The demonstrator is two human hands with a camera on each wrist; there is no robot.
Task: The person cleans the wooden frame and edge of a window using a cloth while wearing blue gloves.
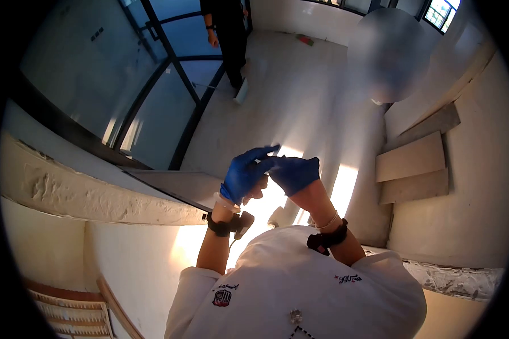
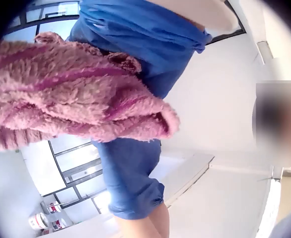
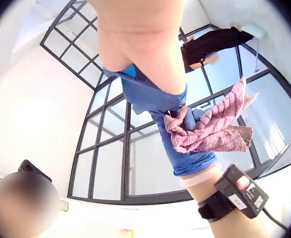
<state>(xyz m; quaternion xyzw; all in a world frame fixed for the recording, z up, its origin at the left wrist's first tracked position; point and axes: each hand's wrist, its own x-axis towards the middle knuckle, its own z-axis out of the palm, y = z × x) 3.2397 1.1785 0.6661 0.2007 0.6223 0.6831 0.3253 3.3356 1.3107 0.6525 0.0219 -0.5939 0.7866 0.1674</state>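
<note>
We see a pink striped towelling cloth (image 2: 76,99) at the left hand (image 1: 243,176), bunched against its palm, with loose ends hanging past the fingers on the side away from the wrist. The left hand's gloved fingers curl over the folds and grip them. The right hand (image 1: 294,173) bends in towards the left, its fingertips close to the left's; whether it pinches the cloth too, we cannot tell, since its fingers are hidden. We judge the cloth light and limp: the pile looks thick and soft, the folds drape, and nothing about it seems fragile. We expect the nap to give good purchase, though smooth gloves could slide a little, and we cannot tell if the fabric is damp. The surest hold, we think, is a full handful of the gathered middle beside the left palm; a loose corner would suit the right hand for spreading or refolding.
</note>
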